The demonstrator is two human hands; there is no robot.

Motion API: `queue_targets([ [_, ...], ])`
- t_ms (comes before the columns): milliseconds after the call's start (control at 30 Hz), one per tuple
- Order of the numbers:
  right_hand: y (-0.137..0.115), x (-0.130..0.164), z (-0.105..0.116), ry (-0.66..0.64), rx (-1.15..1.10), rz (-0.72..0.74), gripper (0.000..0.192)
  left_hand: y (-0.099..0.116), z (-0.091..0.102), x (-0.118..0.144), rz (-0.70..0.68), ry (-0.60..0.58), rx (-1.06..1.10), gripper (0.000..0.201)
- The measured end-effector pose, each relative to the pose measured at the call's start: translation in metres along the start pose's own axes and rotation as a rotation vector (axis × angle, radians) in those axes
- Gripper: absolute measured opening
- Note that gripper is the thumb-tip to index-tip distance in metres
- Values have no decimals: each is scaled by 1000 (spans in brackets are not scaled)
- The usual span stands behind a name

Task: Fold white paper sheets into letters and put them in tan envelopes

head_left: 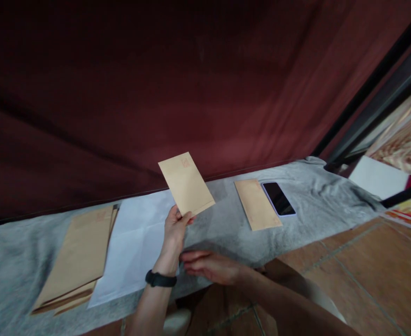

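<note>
grey cloth (226,228) underneath, left hand (175,227) pinches an envelope (186,184) (raised), right hand (210,266) spread flat.

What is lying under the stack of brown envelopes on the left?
The stack of brown envelopes rests on the grey cloth, its right edge overlapping white paper. Whatever lies beneath the cloth is covered.

Dim, with a dark red curtain (177,84) hanging as backdrop across the whole width. Below, a rumpled grey cloth (226,228) spread over a terracotta tiled floor (366,270) with pale grout lines. At far right, a black metal frame (376,88) slanting upward, brighter daylight beyond.
</note>
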State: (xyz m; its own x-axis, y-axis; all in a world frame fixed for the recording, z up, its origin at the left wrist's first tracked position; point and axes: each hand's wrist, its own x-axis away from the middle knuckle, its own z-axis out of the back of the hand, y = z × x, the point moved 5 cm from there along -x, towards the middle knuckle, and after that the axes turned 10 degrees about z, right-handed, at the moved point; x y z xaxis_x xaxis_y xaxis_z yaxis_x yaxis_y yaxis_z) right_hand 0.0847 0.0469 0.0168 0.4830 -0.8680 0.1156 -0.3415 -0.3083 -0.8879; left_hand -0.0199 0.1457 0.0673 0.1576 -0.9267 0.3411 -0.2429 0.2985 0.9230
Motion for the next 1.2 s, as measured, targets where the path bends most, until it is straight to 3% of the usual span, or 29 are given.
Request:
queue_targets([
  [100, 29, 37, -40, -659, -93, -410, 34, 1, 3, 0, 13, -9, -4, 55],
  [167, 31, 58, -44, -927, -25, -602, 37, 0, 4, 1, 22, -7, -11, 54],
  [233, 17, 57, -35, -849, 5, -595, 38, -2, 3, 2, 38, -18, -11, 54],
  [367, -42, 21, 18, -201, 34, -212, 29, -8, -4, 7, 55, -70, -23, 49],
  [567, -89, 7, 107, 406, 249, -66, 26, -19, -13, 14, 98, -136, -109, 44],
  [633, -95, 10, 122, 541, 237, 27, 25, -23, -18, 17, 121, -170, -144, 44],
  [700, -93, 11, 126, 536, 227, 73, 25, -29, -22, 21, 160, -201, -185, 43],
  [833, -80, 10, 129, 394, 396, 73, 20, -43, -26, 30, 275, -241, -338, 38],
  [1067, -64, 15, 140, 325, 759, -20, 10, -72, -9, 43, 408, -316, -517, 41],
  [1133, -68, 19, 142, 346, 912, -14, 14, -79, -4, 45, 433, -337, -521, 45],
  [1200, -80, 24, 142, 418, 1129, 85, 17, -83, 1, 47, 450, -349, -523, 50],
])
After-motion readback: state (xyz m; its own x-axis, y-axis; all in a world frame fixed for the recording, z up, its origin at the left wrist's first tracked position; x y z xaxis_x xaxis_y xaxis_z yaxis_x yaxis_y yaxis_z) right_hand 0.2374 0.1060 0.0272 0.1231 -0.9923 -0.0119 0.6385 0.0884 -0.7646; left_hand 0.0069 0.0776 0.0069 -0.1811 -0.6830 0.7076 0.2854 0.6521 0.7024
